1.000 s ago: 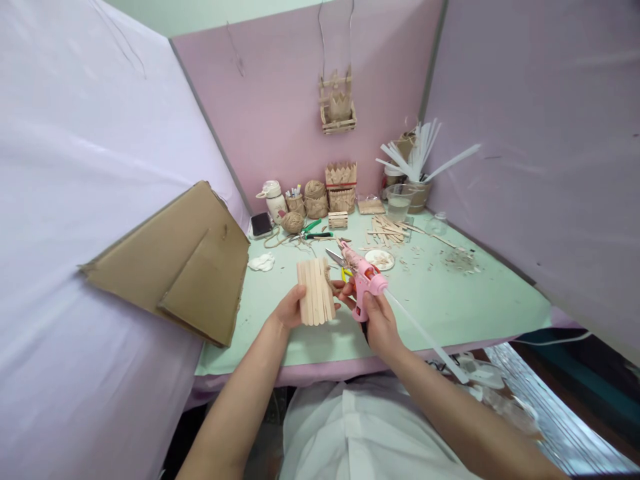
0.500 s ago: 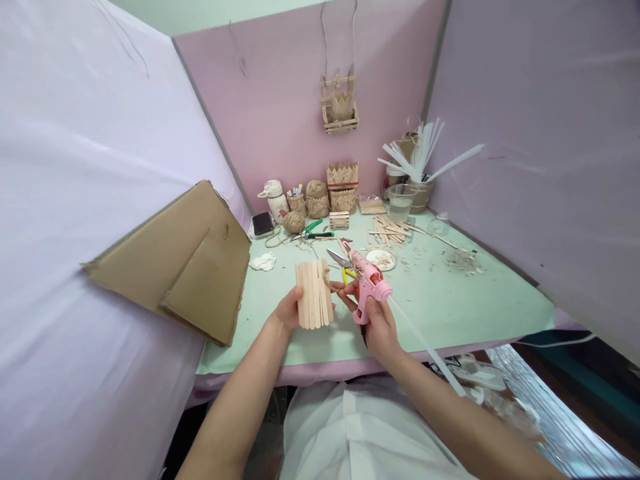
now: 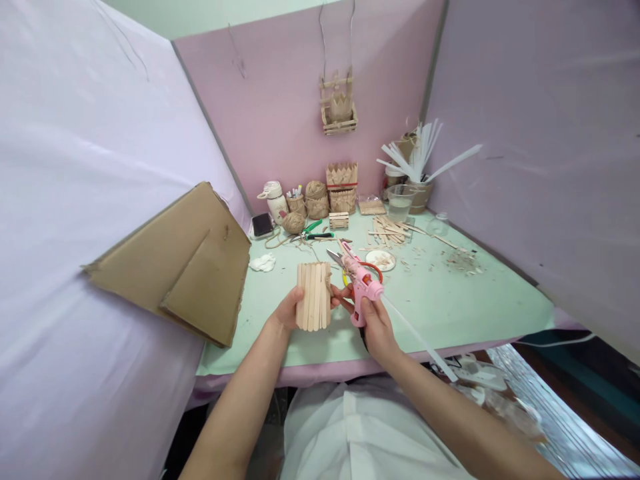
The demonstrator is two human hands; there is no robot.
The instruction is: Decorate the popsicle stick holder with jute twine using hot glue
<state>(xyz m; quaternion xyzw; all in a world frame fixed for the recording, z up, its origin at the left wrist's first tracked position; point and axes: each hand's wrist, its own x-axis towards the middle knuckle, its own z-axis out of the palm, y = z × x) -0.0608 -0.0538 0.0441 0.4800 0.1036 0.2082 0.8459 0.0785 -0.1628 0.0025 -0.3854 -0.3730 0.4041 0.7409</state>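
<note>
My left hand [image 3: 289, 308] is closed on a panel of pale popsicle sticks [image 3: 313, 297] set side by side, thumb on the near face and fingertips showing past its right edge. A bit of brown twine [image 3: 329, 281] lies along that right edge. My right hand [image 3: 376, 325] grips a pink glue gun [image 3: 361, 285], its nozzle pointing away and a long white glue stick [image 3: 417, 337] sticking out of the back. The right fingertips reach the panel's right edge by the twine; whether they pinch it I cannot tell. Scissors with red and yellow handles [image 3: 374, 267] lie partly hidden behind the glue gun.
A folded cardboard piece [image 3: 175, 260] leans at the left. Along the back stand a white bottle [image 3: 273, 200], twine balls [image 3: 293, 223] and stick-made holders [image 3: 343, 193]. Loose sticks [image 3: 390, 231], a white dish [image 3: 381, 260], green-handled pliers [image 3: 316, 232] and a crumpled tissue [image 3: 263, 263] lie on the table.
My right hand and the glue gun have shifted slightly left, nearer the panel, and the glue stick's end has swung left and up. The red scissor handle shows more. The panel has barely moved.
</note>
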